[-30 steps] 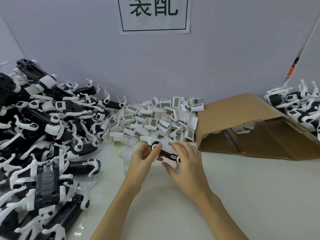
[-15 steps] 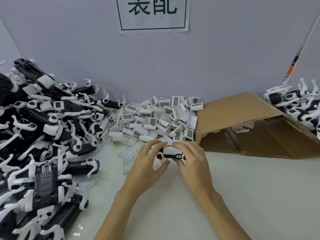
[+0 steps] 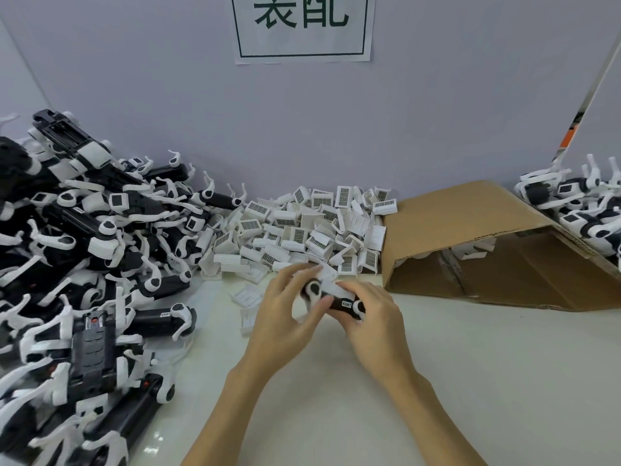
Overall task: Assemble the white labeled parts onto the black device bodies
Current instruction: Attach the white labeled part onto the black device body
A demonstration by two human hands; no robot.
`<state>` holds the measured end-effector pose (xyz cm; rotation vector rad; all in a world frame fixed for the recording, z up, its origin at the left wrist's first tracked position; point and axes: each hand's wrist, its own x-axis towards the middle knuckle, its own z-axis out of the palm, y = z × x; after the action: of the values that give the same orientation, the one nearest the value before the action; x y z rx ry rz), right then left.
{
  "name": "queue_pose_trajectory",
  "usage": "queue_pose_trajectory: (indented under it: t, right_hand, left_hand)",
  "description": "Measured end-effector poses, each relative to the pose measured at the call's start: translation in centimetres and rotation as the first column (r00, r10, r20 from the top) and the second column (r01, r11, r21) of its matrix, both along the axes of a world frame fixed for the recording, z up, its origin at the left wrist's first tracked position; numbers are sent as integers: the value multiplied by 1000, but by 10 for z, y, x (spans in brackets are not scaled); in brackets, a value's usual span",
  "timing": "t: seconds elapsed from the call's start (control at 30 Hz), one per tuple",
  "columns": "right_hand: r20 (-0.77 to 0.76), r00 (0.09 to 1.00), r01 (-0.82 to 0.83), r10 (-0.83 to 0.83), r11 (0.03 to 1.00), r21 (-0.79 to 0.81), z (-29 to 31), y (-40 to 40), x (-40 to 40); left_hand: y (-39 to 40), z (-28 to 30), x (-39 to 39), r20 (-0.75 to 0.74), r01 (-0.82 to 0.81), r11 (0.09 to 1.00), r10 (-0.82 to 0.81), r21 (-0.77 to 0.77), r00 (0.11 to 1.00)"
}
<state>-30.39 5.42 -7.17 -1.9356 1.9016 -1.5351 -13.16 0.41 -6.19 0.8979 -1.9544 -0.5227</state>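
Both hands hold one black device body [image 3: 337, 302] with white round ends, just above the table near its middle. My left hand [image 3: 289, 311] grips its left end, thumb across the front. My right hand [image 3: 373, 321] curls round its right end. A white labeled part [image 3: 331, 285] sits on top of the body between my fingers; whether it is seated I cannot tell. Behind my hands lies a heap of white labeled parts [image 3: 302, 230] against the wall.
A large pile of black device bodies [image 3: 84, 264] with white clips fills the left side. An open cardboard box [image 3: 470, 230] lies on its side at the right, with more devices [image 3: 578, 203] behind it. The white table [image 3: 437, 381] stretches in front.
The device has turned slightly in my hands, its left end now raised and facing me. My left thumb has shifted across the front, and both hands have stayed in place.
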Motion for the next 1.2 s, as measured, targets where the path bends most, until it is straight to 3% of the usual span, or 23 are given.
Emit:
queue_pose_trajectory:
  t: [0.07, 0.13, 0.2, 0.27, 0.4, 0.57, 0.67, 0.83, 1.0, 1.13, 1.2]
  right_hand:
    - [262, 959, -126, 105, 990, 66, 2, 3, -1]
    - [439, 885, -232, 155, 965, 125, 3, 2, 0]
    - [581, 794, -328, 179, 931, 161, 5, -1, 1]
    - [683, 701, -415, 206, 897, 155, 5, -2, 2]
    - [781, 588, -481, 211, 867, 128, 6, 0, 0]
    - [736, 656, -408, 169, 899, 158, 7, 0, 0]
    - [723, 660, -393, 204, 914, 101, 10, 0, -2]
    - [675, 693, -335, 251, 942, -6, 9, 1, -2]
    - [494, 825, -301, 275, 953, -29, 6, 0, -3]
    - [235, 942, -237, 240, 971, -39, -1, -2, -1]
    - [176, 961, -212, 215, 977, -40, -1, -3, -2]
  left_hand:
    - [2, 10, 1, -236, 108, 943, -33, 315, 971]
    - [-1, 14, 3, -437, 235, 835, 7, 497, 899]
    - [-3, 15, 5, -462, 318, 786, -47, 530, 886]
    - [0, 12, 1, -381, 342, 798, -153, 496, 912]
    - [4, 11, -4, -416, 394, 775, -188, 494, 890]
    - [5, 10, -4, -424, 351, 775, -119, 525, 898]
    - [9, 9, -9, -445, 342, 805, -109, 485, 889]
    - [5, 11, -6, -446, 404, 781, -181, 476, 876]
    - [-1, 17, -1, -678, 509, 725, -79, 464, 731]
    - [5, 16, -3, -505, 357, 843, -121, 402, 855]
    - [7, 12, -7, -493, 315, 871, -100, 376, 864]
